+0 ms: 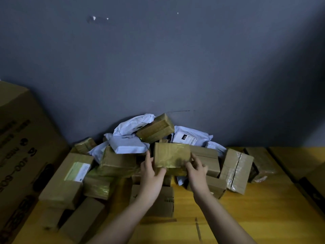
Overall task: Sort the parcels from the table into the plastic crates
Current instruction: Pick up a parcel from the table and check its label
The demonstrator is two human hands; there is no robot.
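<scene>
A pile of parcels lies against the grey wall on a yellow wooden table (255, 213). Both my hands hold one tape-wrapped brown box (171, 155) in front of the pile. My left hand (151, 171) grips its left edge, thumb across the lower front. My right hand (197, 167) grips its right lower corner. Behind it sit a tilted taped box (155, 128) and grey-white poly mailers (129, 144). No plastic crates are in view.
A large printed carton (19, 148) stands at the left edge. Cardboard boxes (68, 175) crowd the table's left side, and a taped box (236, 170) leans at the right. Another carton's corner (314, 180) shows at far right. Bare tabletop lies between my forearms.
</scene>
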